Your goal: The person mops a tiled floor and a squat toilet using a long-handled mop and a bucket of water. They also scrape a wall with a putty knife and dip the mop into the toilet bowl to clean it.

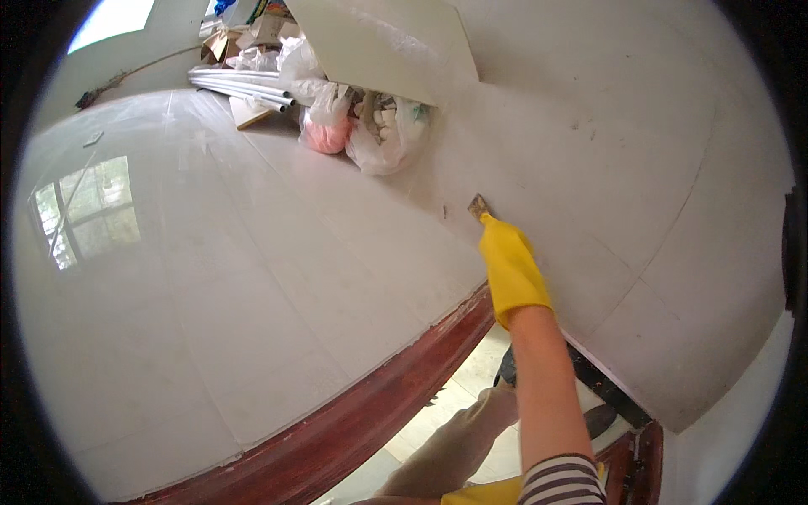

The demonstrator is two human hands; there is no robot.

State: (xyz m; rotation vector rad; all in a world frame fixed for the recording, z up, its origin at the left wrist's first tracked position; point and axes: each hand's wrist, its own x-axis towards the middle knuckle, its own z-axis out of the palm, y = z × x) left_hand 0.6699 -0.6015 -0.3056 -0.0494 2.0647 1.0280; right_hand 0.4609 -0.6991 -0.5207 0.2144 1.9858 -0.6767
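My right hand [514, 265], in a yellow rubber glove, grips a scraper [479, 205] with a flat, stained blade. The arm reaches up from the lower right in a striped sleeve. The scraper lies at the pale wall [587, 189], close above where it meets the glossy tiled surface; whether the blade touches cannot be told. Small dark marks show on the wall to its left and farther up. At the bottom edge is part of my left hand [483, 495], also in a yellow glove, its fingers hidden behind the right arm and the picture's rim.
Plastic bags of rubble [385, 142], metal pipes [243, 87], cartons [262, 31] and a large leaning board [391, 47] crowd the upper middle. A dark red wooden edge [353, 416] borders the tiled surface. Below it are my trousered leg [451, 442] and a lower tiled floor.
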